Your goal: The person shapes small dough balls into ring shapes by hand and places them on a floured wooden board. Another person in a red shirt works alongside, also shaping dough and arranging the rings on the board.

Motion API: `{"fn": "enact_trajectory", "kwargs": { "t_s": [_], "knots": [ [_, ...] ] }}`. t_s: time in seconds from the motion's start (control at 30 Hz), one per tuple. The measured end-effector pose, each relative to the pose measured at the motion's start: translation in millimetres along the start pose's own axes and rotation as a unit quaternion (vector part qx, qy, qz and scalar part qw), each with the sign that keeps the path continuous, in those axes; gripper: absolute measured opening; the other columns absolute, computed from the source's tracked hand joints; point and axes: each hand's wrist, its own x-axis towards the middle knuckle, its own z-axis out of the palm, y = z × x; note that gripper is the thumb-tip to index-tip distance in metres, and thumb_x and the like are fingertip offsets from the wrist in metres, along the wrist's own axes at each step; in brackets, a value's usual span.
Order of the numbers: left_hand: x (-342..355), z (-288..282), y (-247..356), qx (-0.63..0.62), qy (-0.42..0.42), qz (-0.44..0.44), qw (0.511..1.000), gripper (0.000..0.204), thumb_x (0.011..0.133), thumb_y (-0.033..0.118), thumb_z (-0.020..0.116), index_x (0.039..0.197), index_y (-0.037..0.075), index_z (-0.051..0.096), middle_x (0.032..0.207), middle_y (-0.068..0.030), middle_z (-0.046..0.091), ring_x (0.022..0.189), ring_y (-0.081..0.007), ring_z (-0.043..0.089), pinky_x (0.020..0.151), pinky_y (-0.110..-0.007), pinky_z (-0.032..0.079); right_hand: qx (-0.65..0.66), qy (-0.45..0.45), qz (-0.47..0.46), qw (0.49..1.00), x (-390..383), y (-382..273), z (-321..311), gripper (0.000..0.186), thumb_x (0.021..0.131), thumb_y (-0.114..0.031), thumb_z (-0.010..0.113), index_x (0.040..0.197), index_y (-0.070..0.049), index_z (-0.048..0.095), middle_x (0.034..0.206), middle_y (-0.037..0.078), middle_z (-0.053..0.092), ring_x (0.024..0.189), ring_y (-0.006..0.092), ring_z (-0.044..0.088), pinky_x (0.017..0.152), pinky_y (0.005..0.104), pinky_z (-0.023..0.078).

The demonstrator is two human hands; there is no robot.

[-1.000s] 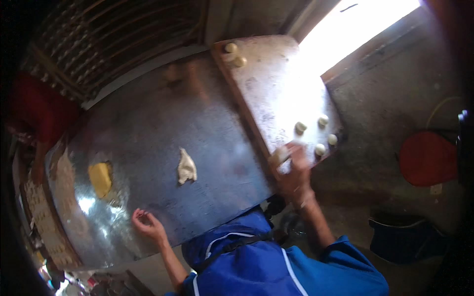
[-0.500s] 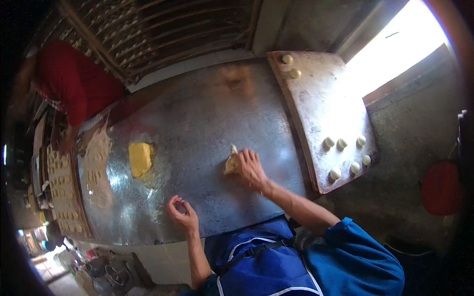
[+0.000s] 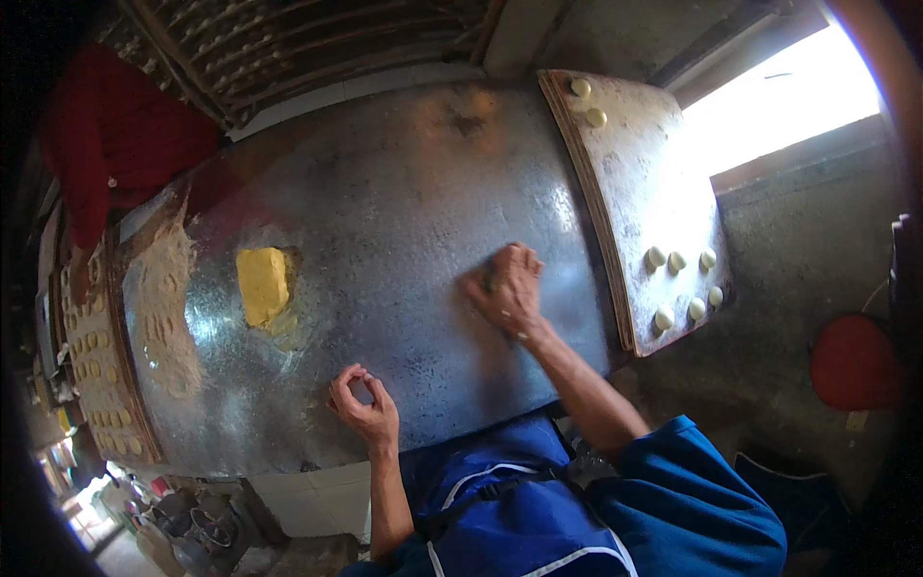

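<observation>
My right hand [image 3: 510,288] is palm down on the metal tabletop [image 3: 385,192], right of its middle, with fingers curled over. The piece of pale dough it was on a moment ago no longer shows on the metal; the hand hides it. Over the near edge, my left hand [image 3: 365,404] hovers with curled fingers and its thumb bent toward the fingertips. The tabletop shows through the ring they form, and nothing is visible in it. A yellow block [image 3: 262,287], like butter or dough, lies farther left, with a smeared patch at its side.
Right of the tabletop, a stacked wooden board [image 3: 635,192] carries several small pale dough balls [image 3: 677,261]. Flour [image 3: 165,308] is spread at the left. Beyond it a person in red [image 3: 125,144] reaches over a board of dough pieces [image 3: 96,368]. Slatted racks [image 3: 336,38] stand behind.
My right hand has moved right and slightly away from me, and the dough beside it has gone from sight. My left thumb and fingertips have drawn closer together. The view has shifted slightly.
</observation>
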Motion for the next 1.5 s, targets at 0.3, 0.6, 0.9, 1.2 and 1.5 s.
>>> {"fn": "enact_trajectory", "kwargs": {
  "t_s": [0.3,0.6,0.9,1.2,1.5],
  "knots": [
    [5,-6,1,0.036,-0.056,0.021,0.998,0.016,0.083,0.005,0.058,0.099,0.007,0.058,0.092,-0.0060,0.060,0.085,-0.0220,0.058,0.088,-0.039,0.038,0.066,0.012,0.010,0.998,-20,23,-13,0.032,0.074,-0.019,0.071,0.089,-0.001,0.048,0.082,0.015,0.047,0.079,0.0330,0.047,0.072,0.0441,0.038],
    [22,-35,82,-0.230,-0.108,0.031,0.967,0.030,0.090,0.022,0.053,0.109,0.000,0.060,0.107,-0.0172,0.062,0.103,-0.0298,0.059,0.093,-0.039,0.046,0.030,-0.094,-0.006,0.995,-56,-26,-83,0.051,0.082,-0.039,0.067,0.118,-0.006,0.052,0.123,0.018,0.050,0.113,0.0363,0.048,0.094,0.0474,0.035],
    [64,-125,31,0.123,-0.089,0.030,0.988,0.066,0.096,0.045,0.040,0.148,0.007,0.028,0.152,-0.0178,0.028,0.144,-0.0335,0.020,0.112,-0.061,0.004,0.754,-0.492,0.055,0.432,-53,-216,-83,0.095,0.087,-0.077,0.016,0.148,-0.004,0.022,0.154,0.017,0.024,0.143,0.0327,0.019,0.113,0.0506,0.015],
    [1,-271,-27,-0.626,0.082,-0.246,0.735,0.099,0.087,0.077,0.013,0.149,0.001,0.019,0.154,-0.0158,0.025,0.143,-0.0279,0.020,0.115,-0.045,0.010,0.329,-0.233,-0.405,0.821,-57,-455,43,0.084,0.096,-0.062,0.022,0.151,-0.001,0.008,0.157,0.020,0.006,0.146,0.0362,0.001,0.115,0.0528,0.003],
    [-133,-419,-185,-0.561,0.060,-0.345,0.751,0.078,0.095,0.065,0.019,0.137,0.003,0.041,0.145,-0.0162,0.040,0.135,-0.0283,0.037,0.111,-0.045,0.025,0.090,-0.162,-0.280,0.942,31,-562,190,0.081,0.097,-0.057,0.034,0.150,-0.001,0.010,0.157,0.020,0.008,0.146,0.0332,0.004,0.118,0.0481,0.010]
  ]
}}
